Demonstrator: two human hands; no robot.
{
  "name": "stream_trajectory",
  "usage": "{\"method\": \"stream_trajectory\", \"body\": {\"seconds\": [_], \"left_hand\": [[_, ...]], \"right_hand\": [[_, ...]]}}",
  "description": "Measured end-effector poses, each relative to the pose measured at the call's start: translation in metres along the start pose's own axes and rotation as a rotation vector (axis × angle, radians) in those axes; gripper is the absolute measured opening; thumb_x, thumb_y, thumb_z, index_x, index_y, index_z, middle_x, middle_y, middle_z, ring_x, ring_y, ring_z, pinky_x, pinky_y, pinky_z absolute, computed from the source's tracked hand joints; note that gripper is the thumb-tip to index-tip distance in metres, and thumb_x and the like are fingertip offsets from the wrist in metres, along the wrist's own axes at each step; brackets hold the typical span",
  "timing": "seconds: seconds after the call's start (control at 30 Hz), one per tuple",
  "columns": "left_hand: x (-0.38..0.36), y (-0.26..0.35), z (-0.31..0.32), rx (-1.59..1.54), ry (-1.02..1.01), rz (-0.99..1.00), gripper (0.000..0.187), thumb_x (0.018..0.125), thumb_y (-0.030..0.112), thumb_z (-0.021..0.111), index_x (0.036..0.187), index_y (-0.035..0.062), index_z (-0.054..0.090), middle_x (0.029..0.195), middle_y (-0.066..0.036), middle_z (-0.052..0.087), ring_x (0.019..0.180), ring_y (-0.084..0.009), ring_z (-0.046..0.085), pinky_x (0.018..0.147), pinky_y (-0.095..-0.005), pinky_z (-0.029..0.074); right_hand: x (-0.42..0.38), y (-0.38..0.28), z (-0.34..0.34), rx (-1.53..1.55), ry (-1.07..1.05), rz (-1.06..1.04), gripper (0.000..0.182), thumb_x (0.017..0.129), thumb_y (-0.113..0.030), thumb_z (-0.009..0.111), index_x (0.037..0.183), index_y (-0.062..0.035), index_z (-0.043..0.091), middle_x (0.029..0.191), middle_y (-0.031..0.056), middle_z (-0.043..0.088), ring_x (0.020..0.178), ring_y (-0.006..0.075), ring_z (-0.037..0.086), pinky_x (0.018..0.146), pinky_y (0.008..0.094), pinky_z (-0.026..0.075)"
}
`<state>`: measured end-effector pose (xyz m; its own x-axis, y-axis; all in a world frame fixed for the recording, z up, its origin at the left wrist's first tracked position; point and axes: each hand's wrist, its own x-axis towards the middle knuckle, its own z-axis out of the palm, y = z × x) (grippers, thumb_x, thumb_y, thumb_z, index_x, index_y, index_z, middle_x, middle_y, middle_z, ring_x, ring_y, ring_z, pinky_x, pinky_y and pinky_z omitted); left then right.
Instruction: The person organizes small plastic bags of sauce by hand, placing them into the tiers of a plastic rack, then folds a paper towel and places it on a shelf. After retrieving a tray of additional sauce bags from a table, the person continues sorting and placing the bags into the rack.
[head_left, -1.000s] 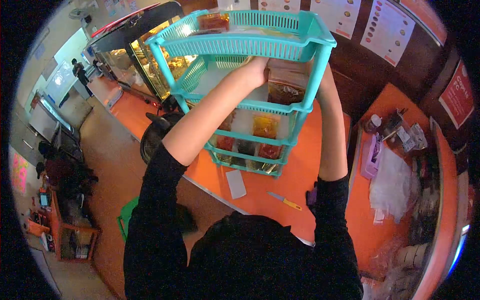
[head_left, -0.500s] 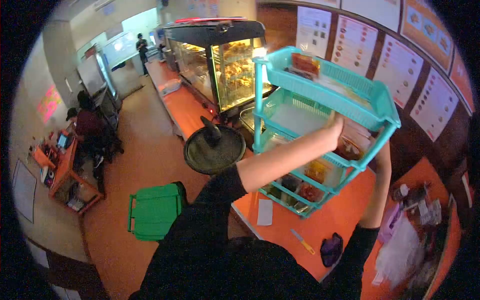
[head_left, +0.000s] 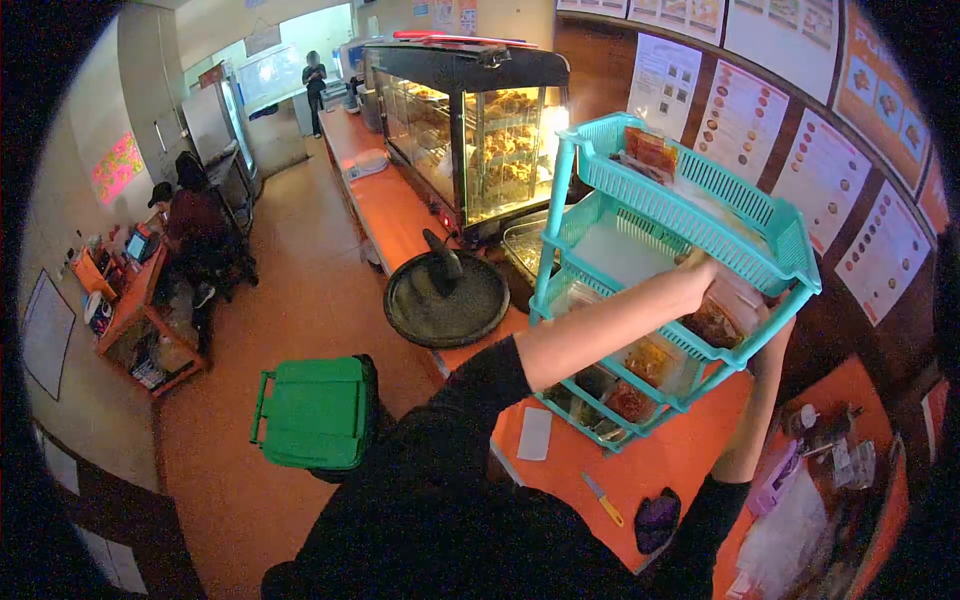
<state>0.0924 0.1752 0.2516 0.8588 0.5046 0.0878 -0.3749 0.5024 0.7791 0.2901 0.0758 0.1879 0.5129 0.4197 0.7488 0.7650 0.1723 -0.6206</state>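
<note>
A teal plastic rack (head_left: 680, 205) with several basket tiers stands on the orange counter (head_left: 560, 480). My left hand (head_left: 695, 283) reaches into the second tier from the top, at a clear bag of dark red food (head_left: 715, 322); its fingertips are hidden behind the basket edge and the bag. My right hand (head_left: 778, 308) is at the right side of that tier, mostly behind the rack's corner post, so its fingers cannot be made out. Red packets (head_left: 650, 155) lie in the top basket. Lower tiers hold bags of yellow (head_left: 648, 362) and red food (head_left: 628, 400).
A stone mortar with pestle (head_left: 447, 300) stands left of the rack, before a lit glass food cabinet (head_left: 510, 150). A yellow-handled knife (head_left: 603, 500) and dark purple pouch (head_left: 656, 522) lie near my body. A green bin (head_left: 315, 412) stands on the floor. Two people are farther back.
The view has shifted, so the rack and counter appear slightly lower and farther right. Both hands stay at the second tier, with the bag by my left hand showing a little more clearly.
</note>
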Motion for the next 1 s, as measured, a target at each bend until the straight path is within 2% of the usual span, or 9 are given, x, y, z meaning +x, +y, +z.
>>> {"method": "stream_trajectory", "body": {"seconds": [0.1, 0.17, 0.27, 0.4, 0.57, 0.7, 0.87, 0.93, 1.0], "left_hand": [[-0.001, 0.001, -0.001, 0.021, -0.036, 0.011, 0.055, 0.094, 0.053, 0.034, 0.119, 0.0078, 0.053, 0.113, -0.014, 0.061, 0.102, -0.0292, 0.06, 0.091, -0.0441, 0.047], [-0.021, 0.014, 0.007, -0.027, -0.071, -0.026, 0.053, 0.094, 0.051, 0.035, 0.119, 0.0076, 0.053, 0.114, -0.013, 0.061, 0.104, -0.0277, 0.059, 0.092, -0.0429, 0.047], [-0.017, 0.005, 0.005, -0.094, -0.09, -0.099, 0.052, 0.095, 0.049, 0.035, 0.119, 0.0074, 0.054, 0.114, -0.011, 0.061, 0.104, -0.0253, 0.059, 0.091, -0.0414, 0.047], [-0.014, 0.005, 0.014, -0.032, -0.063, -0.14, 0.05, 0.095, 0.048, 0.035, 0.116, 0.0073, 0.056, 0.113, -0.012, 0.062, 0.101, -0.0238, 0.061, 0.089, -0.0402, 0.049], [-0.004, 0.003, 0.015, -0.047, 0.002, -0.068, 0.046, 0.094, 0.045, 0.041, 0.114, 0.0076, 0.057, 0.109, -0.012, 0.064, 0.099, -0.0256, 0.062, 0.087, -0.0414, 0.05], [-0.005, 0.012, 0.008, -0.095, -0.088, -0.05, 0.049, 0.092, 0.047, 0.045, 0.118, 0.0072, 0.054, 0.115, -0.012, 0.06, 0.105, -0.0258, 0.057, 0.091, -0.0417, 0.047], [-0.055, 0.03, 0.017, -0.009, -0.018, -0.015, 0.049, 0.092, 0.045, 0.043, 0.121, 0.0059, 0.051, 0.123, -0.01, 0.054, 0.119, -0.0241, 0.045, 0.102, -0.0409, 0.034], [-0.044, 0.021, 0.016, -0.025, -0.011, -0.026, 0.049, 0.092, 0.045, 0.044, 0.121, 0.0053, 0.051, 0.122, -0.01, 0.055, 0.117, -0.023, 0.048, 0.1, -0.0394, 0.037], [-0.033, 0.012, 0.014, -0.017, -0.172, 0.029, 0.049, 0.092, 0.044, 0.044, 0.12, 0.0051, 0.051, 0.122, -0.01, 0.056, 0.115, -0.0209, 0.05, 0.098, -0.0377, 0.038]], "right_hand": [[-0.008, -0.034, -0.011, -0.146, -0.136, 0.164, 0.048, 0.078, -0.006, 0.064, 0.122, 0.0042, 0.047, 0.107, 0.01, 0.059, 0.094, 0.0208, 0.058, 0.083, 0.035, 0.047], [-0.018, -0.055, -0.015, 0.188, -0.182, 0.188, 0.026, 0.077, -0.011, 0.066, 0.098, 0.0012, 0.056, 0.085, 0.006, 0.058, 0.081, 0.0146, 0.056, 0.072, 0.0306, 0.046], [-0.019, -0.071, -0.024, -0.001, -0.365, 0.2, 0.031, 0.083, -0.011, 0.056, 0.11, 0.0029, 0.054, 0.099, 0.0075, 0.058, 0.086, 0.0186, 0.055, 0.075, 0.0293, 0.045], [-0.014, -0.065, -0.016, -0.277, -0.282, 0.185, 0.026, 0.079, -0.01, 0.061, 0.101, 0.0014, 0.053, 0.092, 0.0061, 0.055, 0.085, 0.0163, 0.052, 0.076, 0.0315, 0.044], [-0.016, -0.053, 0.002, -0.173, -0.004, 0.175, 0.023, 0.077, -0.009, 0.063, 0.095, 0.0043, 0.062, 0.087, 0.0106, 0.066, 0.08, 0.0178, 0.062, 0.071, 0.0335, 0.049], [-0.02, -0.078, -0.001, -0.313, -0.066, 0.102, 0.023, 0.078, -0.007, 0.062, 0.098, 0.0044, 0.059, 0.078, 0.012, 0.063, 0.074, 0.0164, 0.06, 0.066, 0.0329, 0.048], [-0.044, -0.115, -0.022, 0.255, -0.053, 0.243, 0.01, 0.086, -0.007, 0.055, 0.093, 0.0, 0.057, 0.078, 0.0037, 0.06, 0.069, 0.0072, 0.054, 0.062, 0.026, 0.044], [-0.042, -0.118, -0.03, 0.122, -0.159, 0.307, 0.014, 0.083, -0.011, 0.06, 0.089, 0.0021, 0.062, 0.073, 0.0061, 0.063, 0.068, 0.0098, 0.057, 0.064, 0.0276, 0.046], [-0.037, -0.116, -0.027, 0.03, -0.208, 0.264, 0.015, 0.082, -0.011, 0.06, 0.09, 0.0017, 0.063, 0.074, 0.0039, 0.062, 0.067, 0.0094, 0.056, 0.061, 0.0263, 0.046]]}}
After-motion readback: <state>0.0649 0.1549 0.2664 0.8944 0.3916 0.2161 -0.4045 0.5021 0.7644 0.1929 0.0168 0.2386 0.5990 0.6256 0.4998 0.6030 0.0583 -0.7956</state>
